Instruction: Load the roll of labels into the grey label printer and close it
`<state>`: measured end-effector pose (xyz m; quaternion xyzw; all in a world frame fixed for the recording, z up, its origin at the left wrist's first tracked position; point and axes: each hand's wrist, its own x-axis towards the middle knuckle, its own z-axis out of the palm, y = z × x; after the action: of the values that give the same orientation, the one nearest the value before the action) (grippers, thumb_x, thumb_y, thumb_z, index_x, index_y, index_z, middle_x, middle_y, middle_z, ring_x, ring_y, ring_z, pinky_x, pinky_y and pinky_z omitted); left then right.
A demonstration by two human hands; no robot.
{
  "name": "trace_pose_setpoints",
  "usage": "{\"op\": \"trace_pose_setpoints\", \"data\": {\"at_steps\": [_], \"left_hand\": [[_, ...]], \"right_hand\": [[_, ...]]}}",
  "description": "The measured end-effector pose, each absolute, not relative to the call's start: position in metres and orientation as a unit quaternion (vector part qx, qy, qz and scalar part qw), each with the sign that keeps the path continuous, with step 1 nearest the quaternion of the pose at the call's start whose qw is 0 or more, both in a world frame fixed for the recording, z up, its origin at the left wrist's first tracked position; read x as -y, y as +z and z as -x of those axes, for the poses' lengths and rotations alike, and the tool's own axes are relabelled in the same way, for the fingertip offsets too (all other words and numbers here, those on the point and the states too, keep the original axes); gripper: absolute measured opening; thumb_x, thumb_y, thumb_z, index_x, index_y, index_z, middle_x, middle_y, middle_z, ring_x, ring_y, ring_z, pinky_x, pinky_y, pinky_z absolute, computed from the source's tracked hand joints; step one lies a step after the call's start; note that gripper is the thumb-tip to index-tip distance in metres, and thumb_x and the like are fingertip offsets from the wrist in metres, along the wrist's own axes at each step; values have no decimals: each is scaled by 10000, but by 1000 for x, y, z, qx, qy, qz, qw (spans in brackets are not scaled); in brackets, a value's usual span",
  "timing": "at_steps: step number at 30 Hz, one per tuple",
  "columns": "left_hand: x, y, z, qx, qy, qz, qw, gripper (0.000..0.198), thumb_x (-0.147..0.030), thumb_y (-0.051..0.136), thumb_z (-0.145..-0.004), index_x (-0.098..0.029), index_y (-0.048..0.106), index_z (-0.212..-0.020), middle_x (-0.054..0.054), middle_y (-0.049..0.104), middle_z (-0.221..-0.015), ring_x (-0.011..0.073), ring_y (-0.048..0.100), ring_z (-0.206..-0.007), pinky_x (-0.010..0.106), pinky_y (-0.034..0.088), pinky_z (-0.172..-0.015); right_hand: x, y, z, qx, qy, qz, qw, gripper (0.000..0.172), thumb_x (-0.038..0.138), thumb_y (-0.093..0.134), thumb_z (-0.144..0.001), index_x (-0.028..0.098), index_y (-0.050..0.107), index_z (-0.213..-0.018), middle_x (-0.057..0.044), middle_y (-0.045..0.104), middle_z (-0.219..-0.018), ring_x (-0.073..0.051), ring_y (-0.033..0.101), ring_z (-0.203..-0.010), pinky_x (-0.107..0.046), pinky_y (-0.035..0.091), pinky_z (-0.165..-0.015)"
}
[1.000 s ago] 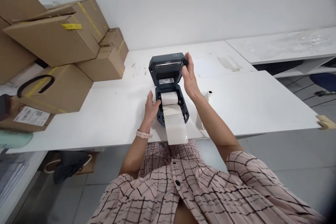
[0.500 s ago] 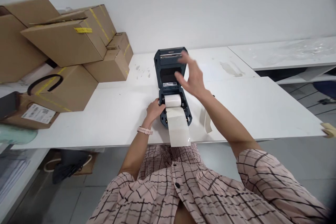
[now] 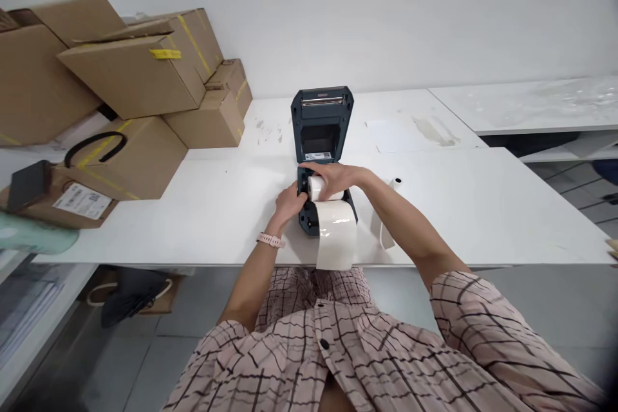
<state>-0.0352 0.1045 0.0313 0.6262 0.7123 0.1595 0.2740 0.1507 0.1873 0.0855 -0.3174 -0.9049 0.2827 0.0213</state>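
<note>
A dark label printer stands on the white table with its lid raised upright. In its bay lies a white label roll, and a strip of labels runs from it over the printer's front and past the table edge. My right hand reaches over the roll from the right, fingers and thumb closed around it. The roll's left end shows; part of the rest is hidden by the hand. At the printer's left side my left hand grips the base wall, thumb on the inner edge near the roll's end.
Cardboard boxes are piled at the left, with a teal wrapped roll below them. A small roll with a curled strip lies right of the printer, partly behind my right forearm. A sheet of paper lies farther back.
My right hand has come down from in front of the raised lid onto the label roll and closed around it. The roll looks tilted or lifted at its left end. My left hand stays at the printer's side.
</note>
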Motion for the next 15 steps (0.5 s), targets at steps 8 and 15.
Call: {"op": "trace_pose_setpoints", "data": {"at_steps": [8, 15], "left_hand": [[-100, 32, 36, -706, 178, -629, 273, 451, -257, 444, -886, -219, 641, -1290, 128, 765, -1206, 354, 702, -1114, 438, 536, -919], [-99, 32, 36, -703, 198, -618, 290, 444, -244, 438, -876, -223, 656, -1262, 106, 767, -1162, 328, 703, -1044, 413, 536, -881]], "right_hand": [[-158, 146, -260, 873, 328, 293, 209, 1074, 380, 863, -670, 314, 389, -1631, -86, 645, -1419, -338, 674, -1184, -481, 566, -1028], [-209, 86, -300, 775, 309, 500, 232, 1016, 266, 852, -630, 264, 466, -1570, -163, 634, -1362, -340, 696, -1067, -521, 587, -947]]}}
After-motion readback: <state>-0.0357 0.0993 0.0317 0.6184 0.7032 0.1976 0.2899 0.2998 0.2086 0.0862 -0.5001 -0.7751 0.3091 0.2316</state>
